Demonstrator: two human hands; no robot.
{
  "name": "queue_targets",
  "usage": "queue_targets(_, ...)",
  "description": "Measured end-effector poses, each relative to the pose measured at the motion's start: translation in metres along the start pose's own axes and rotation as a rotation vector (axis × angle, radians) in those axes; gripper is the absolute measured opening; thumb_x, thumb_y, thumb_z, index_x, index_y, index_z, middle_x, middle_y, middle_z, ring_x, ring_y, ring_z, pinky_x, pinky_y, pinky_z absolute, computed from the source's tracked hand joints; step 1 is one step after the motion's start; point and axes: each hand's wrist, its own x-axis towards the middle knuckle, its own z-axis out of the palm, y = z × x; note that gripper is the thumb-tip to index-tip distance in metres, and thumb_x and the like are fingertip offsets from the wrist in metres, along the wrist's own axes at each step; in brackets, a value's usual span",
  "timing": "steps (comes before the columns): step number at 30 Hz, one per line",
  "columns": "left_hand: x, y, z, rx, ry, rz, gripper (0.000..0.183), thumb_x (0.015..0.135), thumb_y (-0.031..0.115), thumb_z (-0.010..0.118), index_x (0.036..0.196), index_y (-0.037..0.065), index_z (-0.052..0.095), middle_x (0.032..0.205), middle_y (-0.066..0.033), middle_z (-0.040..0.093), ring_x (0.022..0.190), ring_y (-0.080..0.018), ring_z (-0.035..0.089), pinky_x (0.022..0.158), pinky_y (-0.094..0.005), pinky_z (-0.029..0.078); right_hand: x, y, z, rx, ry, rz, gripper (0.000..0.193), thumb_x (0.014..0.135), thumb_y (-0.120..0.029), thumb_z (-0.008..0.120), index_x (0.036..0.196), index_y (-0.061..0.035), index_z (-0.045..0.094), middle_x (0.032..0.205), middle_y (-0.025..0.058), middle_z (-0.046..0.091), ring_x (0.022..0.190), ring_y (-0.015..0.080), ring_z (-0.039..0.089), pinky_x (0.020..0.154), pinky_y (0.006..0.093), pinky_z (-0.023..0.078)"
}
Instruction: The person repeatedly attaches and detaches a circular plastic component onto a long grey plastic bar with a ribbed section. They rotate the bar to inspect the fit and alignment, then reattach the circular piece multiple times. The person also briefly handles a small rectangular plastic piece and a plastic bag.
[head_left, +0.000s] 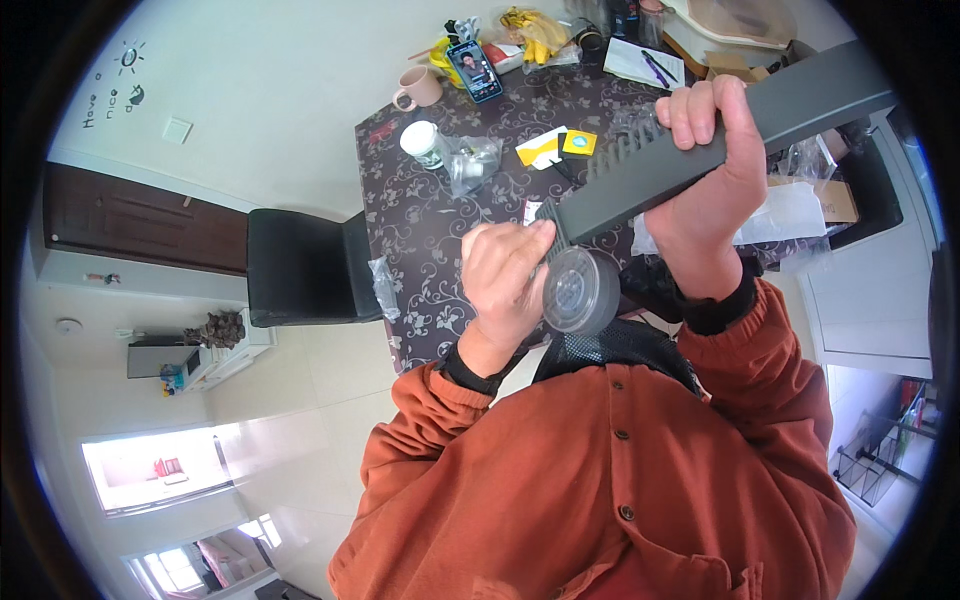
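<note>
Both of my hands hold a long dark grey bar [640,183] raised over the table, slanting up toward the right. A row of comb-like teeth or slots runs along part of its far edge. My right hand [712,165] is wrapped round its middle, fingers closed over the top. At the lower end, my left hand [505,275] grips a ribbed part, thumb pressed on it. Just beside the left fingers sits a round piece with a clear face [577,292]. Whether it is fixed to the bar or held by the fingers, I cannot tell.
The dark floral table [400,250] bears a pink mug [418,88], a white cup [422,143], a propped phone [474,72], bananas [540,35], a yellow card [578,144], and paper with pens [645,65]. Plastic wrapping lies at right. A black chair [305,265] stands left.
</note>
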Motion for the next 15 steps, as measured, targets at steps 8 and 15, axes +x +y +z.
queue_targets(8,0.006,-0.016,-0.003,-0.064,-0.032,0.089,0.03,0.065,0.001,0.072,0.095,0.002,0.069,0.088,-0.0088,0.067,0.08,-0.026,0.063,0.076,-0.0379,0.048,0.006,0.0,-0.014,0.118,0.063,0.103,0.023,0.097,-0.015,0.042,0.075,-0.0119,0.038,0.065,-0.0033,0.031,0.062,0.0089,0.032,0.069,0.0275,0.033)
queue_targets(15,0.008,-0.007,0.0,-0.076,-0.039,0.076,0.038,0.065,0.01,0.08,0.1,0.002,0.068,0.087,-0.0079,0.063,0.079,-0.0262,0.061,0.074,-0.0393,0.049,0.01,0.001,-0.014,0.166,0.089,0.147,0.027,0.097,-0.016,0.045,0.071,-0.0129,0.039,0.064,-0.0033,0.036,0.06,0.0084,0.035,0.068,0.028,0.034)
